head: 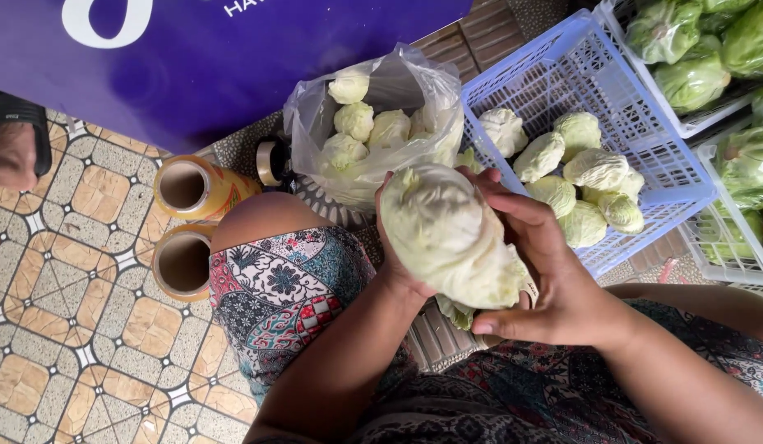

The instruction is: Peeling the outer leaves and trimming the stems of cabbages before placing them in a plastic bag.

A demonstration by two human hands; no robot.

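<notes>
both hands, left hand [398, 271] and right hand [554, 271], were clamped around the pale cabbage [451, 234] above the lap (beside the blue crate [645, 140]); loose outer leaves could probably slip and drop.

We see both forearms angled in from below; left hand [398, 263] mostly hidden, fingers curled up; right hand [546, 279] cupped, fingers spread, thumb low, both gripping.

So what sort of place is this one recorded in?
Probably a produce packing spot at a market or shop, worked seated on a tiled floor. A cabbage sits in both hands, with a blue crate of cabbages, a bagful more, and cling-film rolls nearby.
</notes>
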